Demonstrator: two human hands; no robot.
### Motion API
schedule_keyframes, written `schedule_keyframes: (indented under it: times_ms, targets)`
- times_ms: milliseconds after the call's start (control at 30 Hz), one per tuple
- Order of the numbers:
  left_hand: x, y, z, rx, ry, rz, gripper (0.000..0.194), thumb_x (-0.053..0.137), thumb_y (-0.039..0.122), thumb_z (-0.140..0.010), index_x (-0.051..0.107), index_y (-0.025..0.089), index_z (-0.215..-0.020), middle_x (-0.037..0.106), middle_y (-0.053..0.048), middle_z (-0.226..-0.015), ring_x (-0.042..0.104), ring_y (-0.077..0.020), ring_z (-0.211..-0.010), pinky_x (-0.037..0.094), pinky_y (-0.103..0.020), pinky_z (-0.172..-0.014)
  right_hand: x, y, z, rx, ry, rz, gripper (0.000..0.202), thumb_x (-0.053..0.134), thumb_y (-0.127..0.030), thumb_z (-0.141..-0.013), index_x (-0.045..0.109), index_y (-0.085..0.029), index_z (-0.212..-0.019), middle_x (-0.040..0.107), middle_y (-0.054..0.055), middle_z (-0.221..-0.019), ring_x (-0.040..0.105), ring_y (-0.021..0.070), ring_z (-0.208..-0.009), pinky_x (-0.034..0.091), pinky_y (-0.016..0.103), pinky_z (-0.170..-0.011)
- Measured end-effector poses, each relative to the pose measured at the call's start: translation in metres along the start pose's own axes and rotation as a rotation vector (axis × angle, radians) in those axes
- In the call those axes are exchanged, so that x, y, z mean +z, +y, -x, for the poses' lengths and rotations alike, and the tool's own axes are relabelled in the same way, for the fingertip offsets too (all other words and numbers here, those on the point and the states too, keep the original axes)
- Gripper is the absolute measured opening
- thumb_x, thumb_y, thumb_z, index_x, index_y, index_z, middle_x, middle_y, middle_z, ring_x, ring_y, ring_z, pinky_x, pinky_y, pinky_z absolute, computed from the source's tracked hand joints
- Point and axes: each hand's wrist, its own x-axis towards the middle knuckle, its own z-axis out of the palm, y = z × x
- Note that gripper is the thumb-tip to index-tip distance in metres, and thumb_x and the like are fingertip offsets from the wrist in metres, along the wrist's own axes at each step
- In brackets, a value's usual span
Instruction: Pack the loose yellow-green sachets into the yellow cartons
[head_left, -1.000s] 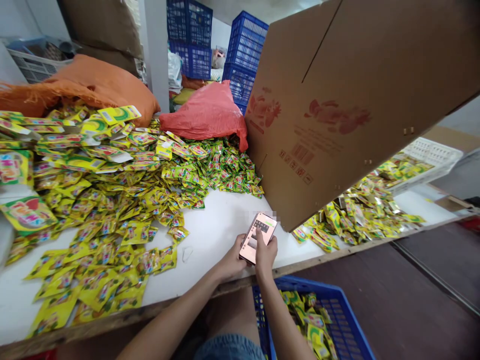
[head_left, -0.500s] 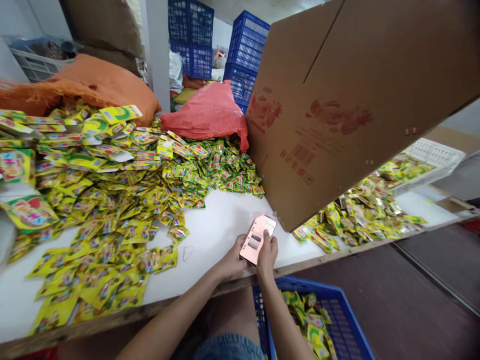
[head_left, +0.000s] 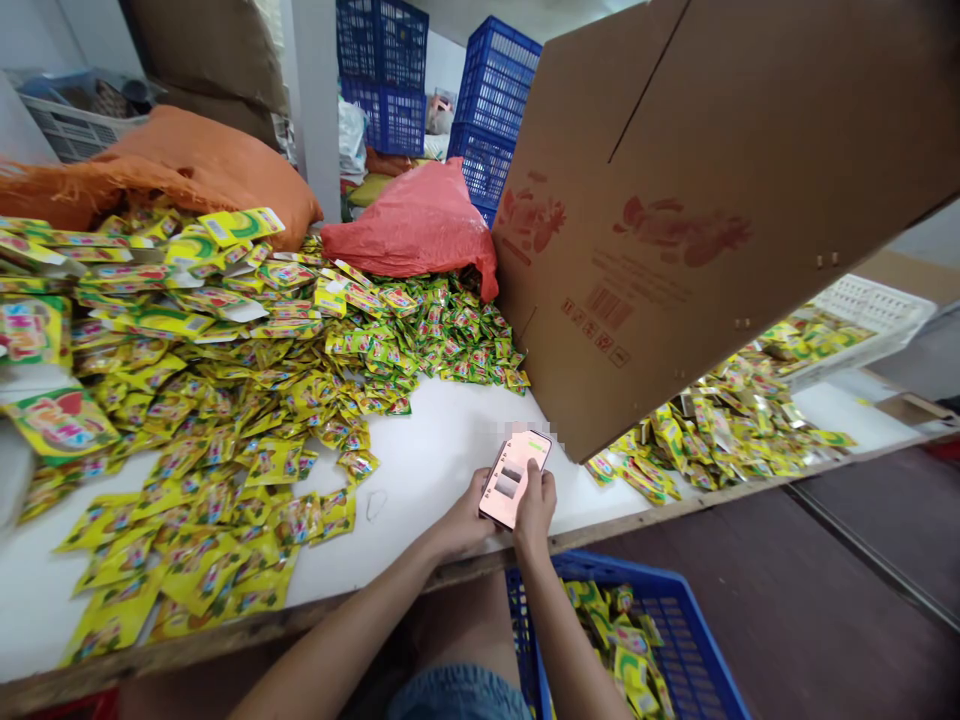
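Note:
A smartphone (head_left: pixel 501 505) with a lit pinkish screen is held between my two hands, over the front edge of the white table (head_left: pixel 416 455). My left hand (head_left: pixel 469 520) is closed around its left side and lower edge. At its right side my right hand (head_left: pixel 535 510) grips it, with the thumb resting on the screen. To the left of the phone lie many small yellow sachets (head_left: pixel 274 462), spread and heaped on the table. A large cardboard box (head_left: pixel 652 330) stands tilted just beyond the phone, to the right.
Flat printed packets (head_left: pixel 60 425) lie at the left. An orange sack (head_left: pixel 217 165) and a red sack (head_left: pixel 420 225) rest behind the heap. More sachets (head_left: pixel 690 440) sit right of the box. Below the table edge is a blue crate (head_left: pixel 697 640) holding sachets. Blue crates (head_left: pixel 491 90) are stacked behind.

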Motion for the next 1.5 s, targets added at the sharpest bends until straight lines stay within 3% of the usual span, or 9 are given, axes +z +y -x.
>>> schedule_keyframes:
  times_ms: [933, 1333, 1500]
  targets:
    - [-0.0012, 0.003, 0.0014, -0.012, 0.02, -0.033, 0.07, 0.06, 0.002, -0.065, 0.027, 0.016, -0.125, 0.05, -0.013, -0.121, 0.049, -0.0229, -0.111, 0.038, -0.036, -0.093, 0.0056, -0.0047, -0.0003, -0.038, -0.019, 0.099, 0.037, 0.06, -0.051, -0.07, 0.051, -0.018, -0.083, 0.065, 0.002, -0.075, 0.062, 0.0177, -0.066, 0.049, 0.028, -0.057]
    - [-0.0023, 0.0012, 0.0013, 0.019, 0.014, -0.055, 0.071, 0.057, 0.001, -0.065, 0.025, 0.017, -0.126, 0.052, -0.01, -0.115, 0.05, -0.0223, -0.108, 0.039, -0.035, -0.09, 0.0075, -0.0076, 0.0003, -0.045, -0.008, 0.125, 0.041, 0.067, -0.049, -0.063, 0.054, -0.017, -0.084, 0.067, 0.004, -0.078, 0.063, 0.0198, -0.07, 0.048, 0.029, -0.058]
    - [-0.0018, -0.0007, 0.0015, 0.031, 0.01, -0.037, 0.07, 0.056, -0.001, -0.065, 0.026, 0.018, -0.125, 0.05, -0.011, -0.12, 0.048, -0.0223, -0.112, 0.037, -0.036, -0.094, 0.007, -0.0071, 0.0, -0.015, -0.019, 0.11, 0.039, 0.062, -0.051, -0.068, 0.053, -0.017, -0.084, 0.066, 0.002, -0.077, 0.063, 0.0187, -0.069, 0.049, 0.028, -0.058]
